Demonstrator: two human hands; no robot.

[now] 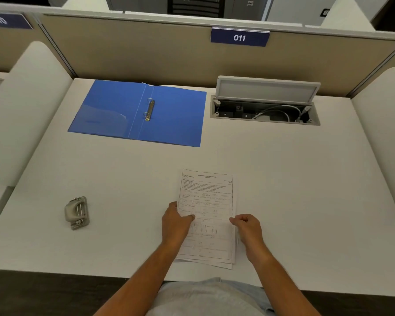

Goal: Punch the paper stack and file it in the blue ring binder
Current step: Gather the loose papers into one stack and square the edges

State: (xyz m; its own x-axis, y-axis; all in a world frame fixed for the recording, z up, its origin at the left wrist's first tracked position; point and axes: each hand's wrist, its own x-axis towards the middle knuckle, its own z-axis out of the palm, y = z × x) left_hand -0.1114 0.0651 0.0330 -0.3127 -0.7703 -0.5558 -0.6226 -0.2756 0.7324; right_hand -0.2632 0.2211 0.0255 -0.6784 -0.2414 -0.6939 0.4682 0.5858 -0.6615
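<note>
Our left fingers (173,205) are curling round the left edge of the white printed paper stack (209,197), the thumb lying across the top sheet, so the left hand (176,224) is holding it. Our right fingers (234,220) are curling at the stack's right edge and touching it, but we cannot tell whether they are pinching the sheets or only squaring them. The right hand (246,229) is sitting knuckles-up just beside the paper. Both forearms are reaching forward over the near edge of the white tabletop (306,190), angling inward to flank the stack.

The sheets are lying flat close to us, the lower ones fanning slightly out of line at the bottom. We are judging the task as barely begun. No holes are showing in the paper, and the small grey metal hole punch (77,213) is sitting untouched well to the left. The blue plastic ring binder (173,119) is lying open at the far side, its metal rings (149,109) carrying nothing — aligning, punching and filing are all waiting.
</note>
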